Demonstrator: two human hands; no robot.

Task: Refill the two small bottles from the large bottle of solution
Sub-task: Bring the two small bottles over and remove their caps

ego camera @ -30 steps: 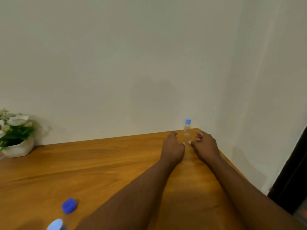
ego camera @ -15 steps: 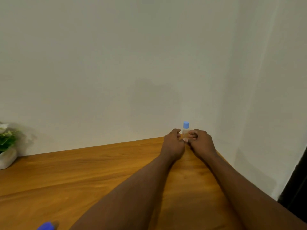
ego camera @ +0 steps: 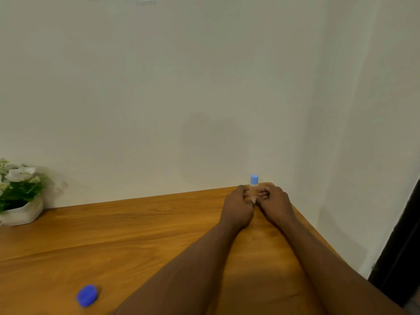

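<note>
A small clear bottle (ego camera: 254, 180) with a light blue cap stands upright at the far right corner of the wooden table (ego camera: 113, 235), close to the wall. My left hand (ego camera: 237, 208) and my right hand (ego camera: 273, 202) meet around its lower body, fingers curled against it from both sides. Only the cap and neck show above my fingers. A loose dark blue cap (ego camera: 87, 295) lies on the table near the front left. The large bottle and a second small bottle are out of view.
A white pot of flowers (ego camera: 19, 196) stands at the far left against the wall. The table's right edge (ego camera: 318, 237) runs just beside my right forearm, with a dark doorway (ego camera: 400, 258) beyond it.
A second ago my hands lay on the table either side of the small bottle. They have since closed in and curled round it. The view has shifted slightly.
</note>
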